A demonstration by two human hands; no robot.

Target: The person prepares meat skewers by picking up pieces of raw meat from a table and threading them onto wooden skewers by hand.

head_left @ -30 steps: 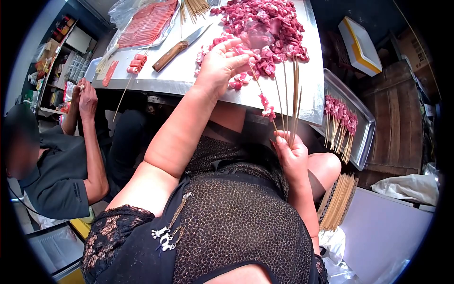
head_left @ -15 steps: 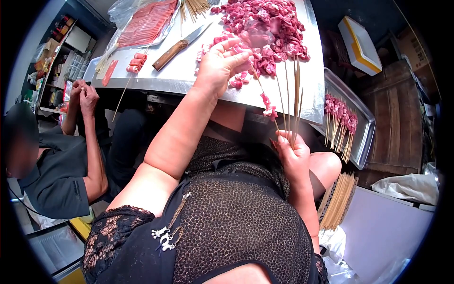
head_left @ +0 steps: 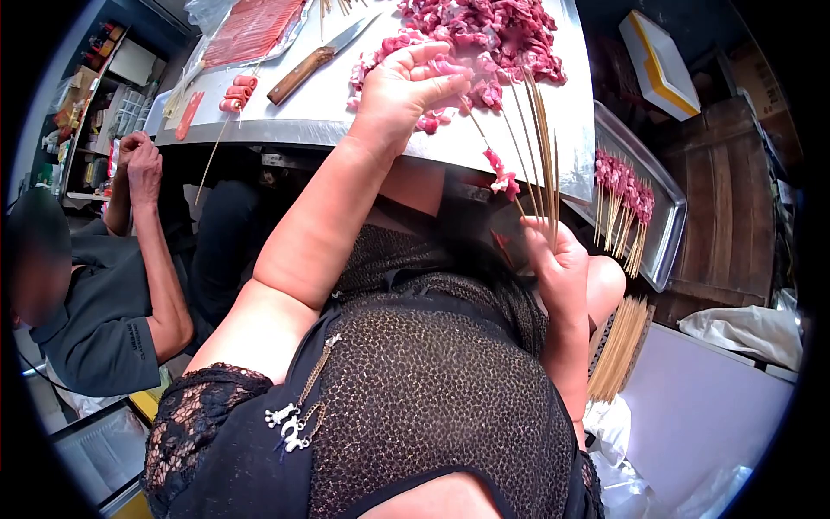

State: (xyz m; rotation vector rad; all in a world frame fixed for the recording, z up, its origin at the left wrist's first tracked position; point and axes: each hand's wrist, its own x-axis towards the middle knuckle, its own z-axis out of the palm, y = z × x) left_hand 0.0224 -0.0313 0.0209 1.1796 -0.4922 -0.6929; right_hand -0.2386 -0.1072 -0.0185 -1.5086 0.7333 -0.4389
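Note:
My left hand [head_left: 405, 91] is over the metal table's front edge, its thumb and fingers pinched round a piece of pink meat [head_left: 450, 66] at the tip of a skewer. Two or so pieces of meat [head_left: 501, 176] are threaded midway along that skewer. Lower right, my right hand [head_left: 562, 259] grips its lower end together with several bare skewers [head_left: 545, 147], which fan upward. Behind my left hand lies a large heap of cut meat [head_left: 510, 35], with smaller loose pieces nearer the edge.
A wooden-handled knife [head_left: 303, 74], rolled meat on a skewer [head_left: 237, 93] and bagged sliced meat [head_left: 251, 35] lie on the table [head_left: 324, 132]. At right, a metal tray [head_left: 666, 259] holds filled skewers, above a skewer bundle [head_left: 619, 346]. A co-worker's hands [head_left: 141, 164] are at left.
The view has shifted a little. My right hand has moved slightly up and right with the skewers, which now lean more to the left. My left hand still pinches the meat.

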